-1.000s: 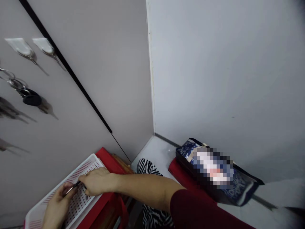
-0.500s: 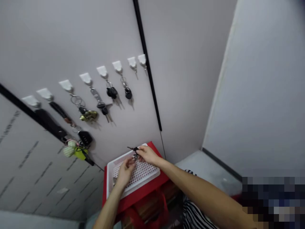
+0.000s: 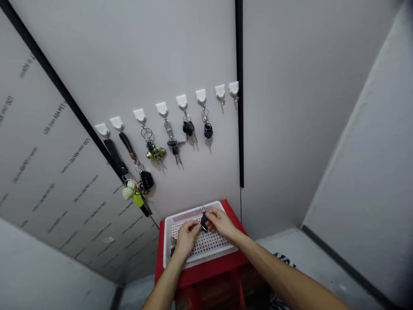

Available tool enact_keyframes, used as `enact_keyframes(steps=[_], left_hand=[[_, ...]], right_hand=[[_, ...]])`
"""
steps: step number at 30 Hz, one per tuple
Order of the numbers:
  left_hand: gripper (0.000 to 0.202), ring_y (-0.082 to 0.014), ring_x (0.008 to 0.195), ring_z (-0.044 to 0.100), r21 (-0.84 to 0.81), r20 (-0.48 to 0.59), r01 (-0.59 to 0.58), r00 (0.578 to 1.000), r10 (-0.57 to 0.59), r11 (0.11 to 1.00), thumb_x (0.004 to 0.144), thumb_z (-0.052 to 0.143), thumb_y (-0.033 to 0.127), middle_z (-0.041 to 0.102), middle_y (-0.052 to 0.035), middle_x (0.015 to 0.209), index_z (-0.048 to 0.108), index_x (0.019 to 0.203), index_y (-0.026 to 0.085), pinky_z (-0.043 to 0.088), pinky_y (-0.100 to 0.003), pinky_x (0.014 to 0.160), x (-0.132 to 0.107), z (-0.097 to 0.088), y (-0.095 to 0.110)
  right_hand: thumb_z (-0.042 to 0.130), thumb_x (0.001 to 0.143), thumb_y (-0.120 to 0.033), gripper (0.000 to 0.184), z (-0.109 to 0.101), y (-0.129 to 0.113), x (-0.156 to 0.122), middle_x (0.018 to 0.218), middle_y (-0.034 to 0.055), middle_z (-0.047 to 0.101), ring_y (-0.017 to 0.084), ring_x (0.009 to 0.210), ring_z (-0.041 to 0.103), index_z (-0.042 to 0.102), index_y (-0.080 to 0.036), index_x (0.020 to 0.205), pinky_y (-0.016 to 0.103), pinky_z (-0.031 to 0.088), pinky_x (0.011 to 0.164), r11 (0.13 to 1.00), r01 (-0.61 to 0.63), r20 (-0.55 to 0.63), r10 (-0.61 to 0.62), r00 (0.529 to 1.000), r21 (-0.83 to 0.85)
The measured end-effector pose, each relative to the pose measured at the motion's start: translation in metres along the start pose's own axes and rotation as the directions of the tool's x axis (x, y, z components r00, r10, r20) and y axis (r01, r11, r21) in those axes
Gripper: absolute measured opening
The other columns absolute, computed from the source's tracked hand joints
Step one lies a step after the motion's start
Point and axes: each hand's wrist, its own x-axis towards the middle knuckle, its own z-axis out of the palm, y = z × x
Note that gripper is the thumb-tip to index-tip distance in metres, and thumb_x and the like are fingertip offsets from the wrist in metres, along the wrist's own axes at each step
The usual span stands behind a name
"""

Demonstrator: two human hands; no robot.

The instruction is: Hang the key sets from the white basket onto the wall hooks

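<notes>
Hands now raised off the white tray, your left hand and right hand together pinch a black key beneath the wall hooks.

Stretching both bare forearms forward from the lower edge, converging toward the middle. Holding the right hand slightly farther out, back turned up, pinching thumb and forefinger together at the tips. Holding the left hand just beside it, wrist straight, fingers curled, tips meeting the right ones, possibly pinching too.
</notes>
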Motion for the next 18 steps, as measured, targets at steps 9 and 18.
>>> enact_keyframes(steps=[9,18], left_hand=[[0.015,-0.0183,0.095,0.036,0.478,0.079,-0.285,0.956,0.283,0.831,0.064,0.044,0.025,0.045,-0.0051,0.101,0.058,0.063,0.019,0.026,-0.031,0.081,-0.002,-0.035,0.046],[0.022,-0.0089,0.053,0.042,0.396,0.277,-0.301,0.940,0.200,0.867,0.067,0.035,0.025,0.051,0.0013,0.055,0.054,0.064,0.014,0.032,-0.018,0.051,0.008,-0.030,0.073]], right_hand=[[0.047,0.061,-0.021,0.025,-0.002,-0.007,-0.008,0.087,0.0040,0.053,0.012,0.077,0.048,0.051,-0.016,0.086,0.026,0.036,0.072,0.856,0.416,0.029,-0.429,0.903,-0.307],[0.045,0.063,-0.026,0.014,-0.007,-0.033,-0.021,0.062,0.0009,0.054,0.011,0.058,0.048,0.053,-0.014,0.064,0.022,0.038,0.057,0.887,0.364,0.126,-0.342,0.931,-0.285]])
